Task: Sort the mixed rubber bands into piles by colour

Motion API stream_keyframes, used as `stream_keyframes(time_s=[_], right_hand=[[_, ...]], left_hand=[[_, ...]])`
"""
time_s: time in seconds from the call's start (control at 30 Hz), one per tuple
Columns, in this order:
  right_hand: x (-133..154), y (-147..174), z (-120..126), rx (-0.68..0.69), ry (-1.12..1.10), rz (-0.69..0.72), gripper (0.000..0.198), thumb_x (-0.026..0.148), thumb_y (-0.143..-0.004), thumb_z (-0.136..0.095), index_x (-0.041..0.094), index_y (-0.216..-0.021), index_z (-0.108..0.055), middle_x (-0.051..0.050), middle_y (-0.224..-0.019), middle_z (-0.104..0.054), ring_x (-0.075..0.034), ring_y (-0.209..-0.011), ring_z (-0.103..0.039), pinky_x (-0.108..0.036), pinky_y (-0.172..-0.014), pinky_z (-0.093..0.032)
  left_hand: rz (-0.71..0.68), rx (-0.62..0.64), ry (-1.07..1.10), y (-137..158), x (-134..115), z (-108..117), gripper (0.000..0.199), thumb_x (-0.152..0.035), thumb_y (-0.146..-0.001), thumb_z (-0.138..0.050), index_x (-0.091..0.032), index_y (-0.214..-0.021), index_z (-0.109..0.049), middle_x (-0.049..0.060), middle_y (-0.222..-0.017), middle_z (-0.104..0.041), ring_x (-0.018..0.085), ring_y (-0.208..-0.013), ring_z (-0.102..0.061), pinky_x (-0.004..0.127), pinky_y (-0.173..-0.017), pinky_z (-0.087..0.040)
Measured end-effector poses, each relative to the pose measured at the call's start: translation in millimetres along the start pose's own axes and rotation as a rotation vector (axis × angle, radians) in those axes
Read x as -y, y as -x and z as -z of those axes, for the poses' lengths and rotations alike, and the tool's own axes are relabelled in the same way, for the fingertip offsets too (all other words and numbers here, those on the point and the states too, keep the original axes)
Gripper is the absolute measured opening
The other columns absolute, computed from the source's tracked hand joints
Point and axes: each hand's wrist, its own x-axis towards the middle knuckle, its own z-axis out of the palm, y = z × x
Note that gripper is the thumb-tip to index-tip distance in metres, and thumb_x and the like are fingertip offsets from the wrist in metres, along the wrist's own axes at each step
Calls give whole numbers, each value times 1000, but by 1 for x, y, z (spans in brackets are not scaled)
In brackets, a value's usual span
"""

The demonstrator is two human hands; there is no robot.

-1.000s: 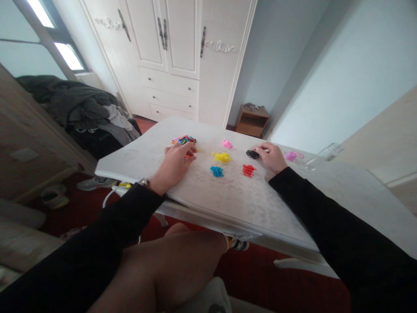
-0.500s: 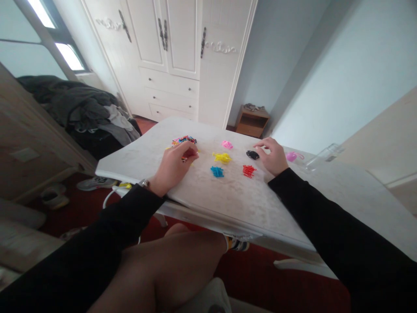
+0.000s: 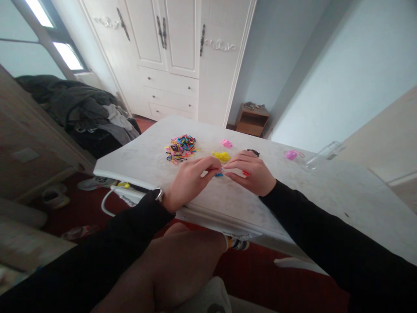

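My left hand (image 3: 193, 179) is closed in a pinch above the table; whatever its fingertips hold is too small to make out. Close against those fingertips is my right hand (image 3: 252, 174), its fingers curved, with a gap between thumb and forefinger. Below the hands lie blue rubber bands (image 3: 219, 174) and red rubber bands (image 3: 246, 173), both partly covered. A yellow pile of bands (image 3: 221, 156) sits just beyond, and a pink pile (image 3: 226, 143) farther back. Black bands (image 3: 253, 152) show behind my right hand. The mixed-colour heap of bands (image 3: 181, 147) is left of my hands.
On the white table (image 3: 137, 152), a pink pouch-like item (image 3: 291, 154) and a clear container lying on its side (image 3: 324, 154) are at the right. A white wardrobe (image 3: 172, 56) stands behind. Clothes (image 3: 78, 108) are heaped at the left.
My left hand has moved right and nearer, uncovering the mixed heap. My right hand has left the black pile and come left to meet it.
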Motion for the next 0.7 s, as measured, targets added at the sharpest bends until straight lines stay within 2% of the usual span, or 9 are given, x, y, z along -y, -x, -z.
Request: stream_keyframes(time_s=[0.3,0.47,0.53,0.63,0.7], right_hand=[[3,-1,0,-77,-177,85,7,26,-97,-74,29,-98,-79,-2,-90,-81,-20,-83,-71,-37,-77,-58],[1,-2,4,-77,-248,67,10,24,-97,-74,28,-89,-79,-2,-85,-80,-18,-79,-70,-35,-75,-57],[-10,0,10,-105,-247,-9,10,24,-94,-75,27,-85,-79,-2,-82,-79,-18,-77,-70,-35,-74,-57],[-40,8,23,-191,-208,-248,9,27,-88,-78,24,-80,-79,-2,-76,-75,-18,-71,-65,-34,-67,-53],[-62,18,30,-182,-242,-382,12,31,-84,-80,23,-76,-79,-3,-77,-75,-18,-71,-65,-34,-68,-53]], left_hand=[[37,25,79,1,-12,-7,5,-19,-96,-70,-22,-99,-72,1,-94,-79,13,-80,-76,21,-78,-62],[-19,12,72,1,-10,-9,4,-17,-97,-70,-21,-97,-71,1,-93,-77,12,-81,-74,21,-77,-60],[-63,-14,38,0,-6,-9,6,-15,-97,-69,-20,-95,-70,1,-91,-77,12,-81,-73,21,-78,-59],[-107,-92,-9,-2,2,-6,8,-12,-95,-69,-19,-93,-68,1,-89,-75,12,-79,-71,21,-76,-57],[-112,-116,-28,-4,6,-4,10,-10,-95,-69,-19,-92,-67,0,-87,-73,11,-77,-70,21,-75,-57]])
